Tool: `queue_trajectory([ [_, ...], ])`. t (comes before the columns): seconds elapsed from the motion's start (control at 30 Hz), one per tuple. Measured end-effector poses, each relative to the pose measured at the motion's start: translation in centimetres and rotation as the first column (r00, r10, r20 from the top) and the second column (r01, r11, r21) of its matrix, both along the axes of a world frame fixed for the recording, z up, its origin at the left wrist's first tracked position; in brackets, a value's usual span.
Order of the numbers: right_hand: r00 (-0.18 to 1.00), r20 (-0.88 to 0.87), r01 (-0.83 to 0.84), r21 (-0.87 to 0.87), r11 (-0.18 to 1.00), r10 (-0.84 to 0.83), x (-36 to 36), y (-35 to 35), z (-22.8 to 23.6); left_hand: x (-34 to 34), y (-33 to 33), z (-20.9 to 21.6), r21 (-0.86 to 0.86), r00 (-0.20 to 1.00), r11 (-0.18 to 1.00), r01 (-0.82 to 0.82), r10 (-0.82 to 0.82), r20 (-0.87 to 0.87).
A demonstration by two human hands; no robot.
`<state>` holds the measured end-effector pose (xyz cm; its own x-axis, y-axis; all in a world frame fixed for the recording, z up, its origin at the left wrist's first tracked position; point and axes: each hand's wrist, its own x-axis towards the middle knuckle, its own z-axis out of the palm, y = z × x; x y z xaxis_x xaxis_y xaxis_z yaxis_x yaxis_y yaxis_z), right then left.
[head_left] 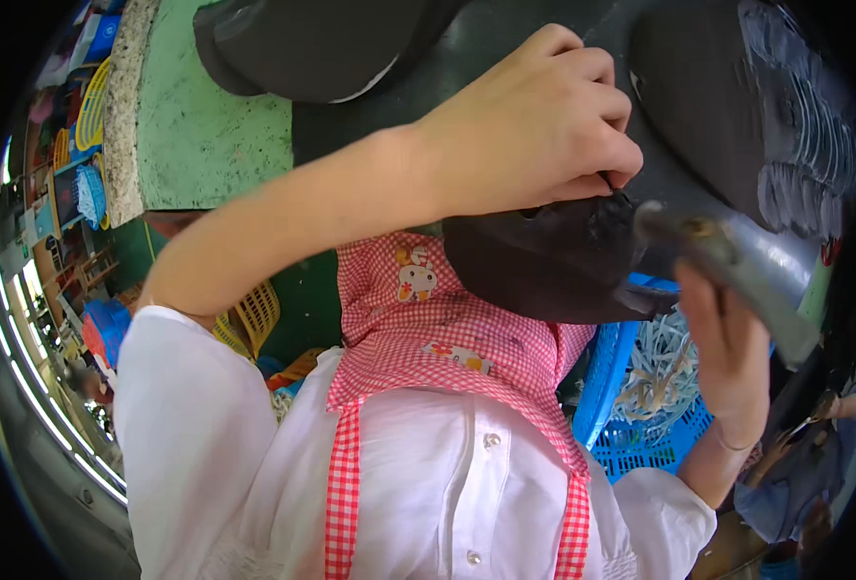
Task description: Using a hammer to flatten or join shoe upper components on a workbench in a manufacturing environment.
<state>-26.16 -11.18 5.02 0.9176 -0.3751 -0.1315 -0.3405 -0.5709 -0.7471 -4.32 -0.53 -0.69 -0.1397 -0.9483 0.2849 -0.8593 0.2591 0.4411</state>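
The person is bent close over a dark curved piece point(544, 261), which lies at the near edge of a black work surface point(331, 124) and juts out past it over a red-checked apron point(428, 333). I see the left hand point(553, 126) right at the far edge of the dark curved piece, knuckles up, fingers bent and drawn together; whether they pinch it or only press down, I cannot tell.

The right hand point(727, 333), just right of the dark curved piece, is closed on a grey metal tool point(713, 242). The tool is blurred, and its rounded end is near the piece's right side; I cannot make out whether the two touch.

Beyond the dark curved piece and to its left sits a second dark panel point(321, 48), partly over a green tabletop point(215, 145). Beyond it to the right lies a third dark panel point(689, 97), with an overlapping row of grey pieces point(800, 116) alongside. Below it on the right is a blue basket point(605, 387) with pale strips point(655, 367) inside, and well to its lower left, a yellow basket point(261, 314).
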Motion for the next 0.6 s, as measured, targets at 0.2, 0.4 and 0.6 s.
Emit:
queue_trajectory([
  [0.2,0.994,0.023,0.094,0.265,0.96,-0.104,0.1,0.4,-0.5,1.0,0.4,-1.3,-0.056,0.992,0.998,0.003,-0.01,-0.129],
  [0.4,0.997,0.071,-0.027,0.039,0.999,0.024,1.2,0.4,-0.9,-0.3,0.6,-1.4,-0.198,0.998,0.98,0.032,-0.023,0.051],
  [0.6,0.906,-0.417,-0.025,0.114,0.993,0.07,2.4,-0.3,1.0,-0.2,1.1,-1.3,-0.135,0.996,0.987,-0.085,0.086,0.002],
])
